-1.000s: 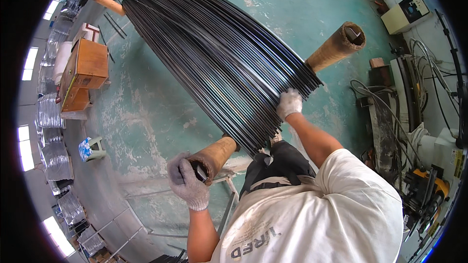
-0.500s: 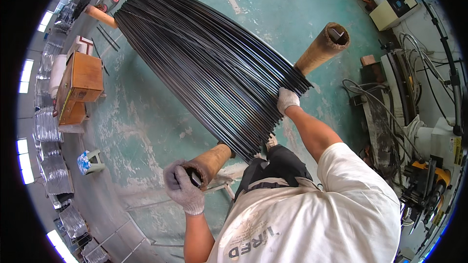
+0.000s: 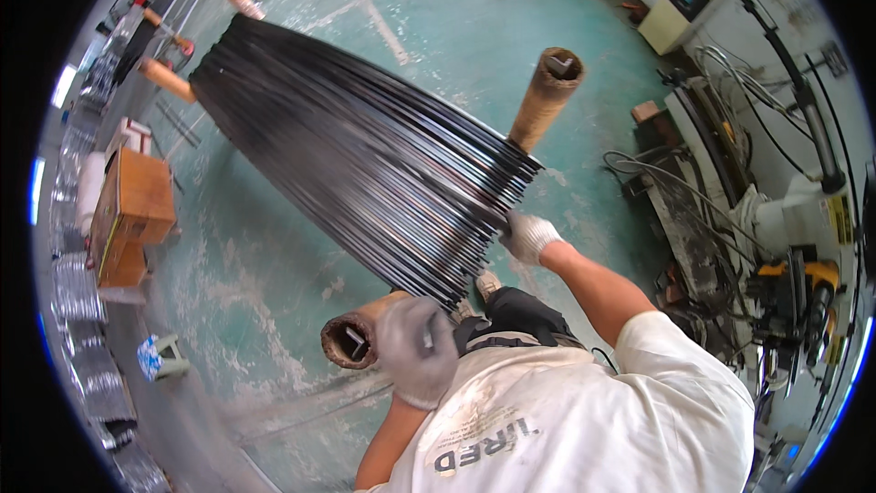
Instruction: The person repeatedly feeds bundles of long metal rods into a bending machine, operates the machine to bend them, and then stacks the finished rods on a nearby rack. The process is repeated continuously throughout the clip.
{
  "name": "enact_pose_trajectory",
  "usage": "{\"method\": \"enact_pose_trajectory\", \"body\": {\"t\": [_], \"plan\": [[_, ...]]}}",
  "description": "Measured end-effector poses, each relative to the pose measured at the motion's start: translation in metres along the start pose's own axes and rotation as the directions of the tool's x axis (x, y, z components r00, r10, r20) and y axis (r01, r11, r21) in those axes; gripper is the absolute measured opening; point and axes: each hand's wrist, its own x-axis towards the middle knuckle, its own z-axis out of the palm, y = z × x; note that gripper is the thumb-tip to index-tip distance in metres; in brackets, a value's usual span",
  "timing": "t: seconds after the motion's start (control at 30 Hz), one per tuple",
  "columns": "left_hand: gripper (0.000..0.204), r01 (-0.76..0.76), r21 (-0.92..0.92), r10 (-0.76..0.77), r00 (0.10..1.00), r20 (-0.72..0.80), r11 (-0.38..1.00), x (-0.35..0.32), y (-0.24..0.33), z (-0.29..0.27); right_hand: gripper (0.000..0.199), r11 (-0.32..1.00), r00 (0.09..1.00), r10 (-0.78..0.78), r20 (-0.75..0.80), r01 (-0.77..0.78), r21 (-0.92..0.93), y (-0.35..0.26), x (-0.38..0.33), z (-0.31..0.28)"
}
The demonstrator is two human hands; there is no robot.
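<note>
Long black strips (image 3: 365, 146) lie side by side in a wide layer that runs from near my body to the far left. My right hand (image 3: 529, 237), in a white knit glove, is closed on the near end of a black strip at the layer's right side. My left hand (image 3: 418, 351), in a grey glove, is smeared by motion beside the near-left brown tube (image 3: 349, 340). What its fingers do cannot be made out. Another brown tube (image 3: 545, 100) stands tilted at the layer's right edge, with a metal angle piece inside its open top.
At left are a brown wooden cabinet (image 3: 141, 201), a small stool (image 3: 164, 358) and several wrapped bundles (image 3: 78, 288). Machinery with loose cables (image 3: 703, 210) lines the right, near a cream water dispenser (image 3: 677, 9). Two more brown tubes stand at the strips' far end.
My left hand has left the near-left tube's rim and swung right, toward my body. My right hand has moved down along the strip ends and now grips one. The view has shifted.
</note>
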Motion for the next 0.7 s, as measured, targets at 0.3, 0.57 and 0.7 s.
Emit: {"method": "enact_pose_trajectory", "body": {"t": [0.3,0.57,0.7], "plan": [[0.025,0.864,-0.497,-0.472,0.409,0.781,-0.074,-0.063,-0.148,0.163,0.025,0.867,0.865,0.498,0.067,-0.498,-0.015,0.128,-0.376,0.04],[0.034,0.796,-0.506,-0.298,0.421,0.857,-0.331,-0.004,-0.114,0.218,0.016,0.746,0.654,0.637,-0.408,-0.657,0.111,0.145,-0.469,0.068],[0.022,0.813,-0.507,-0.417,0.37,0.83,-0.287,0.005,-0.02,0.228,0.017,0.751,0.586,0.597,-0.547,-0.648,0.127,0.224,-0.488,0.092]]}}
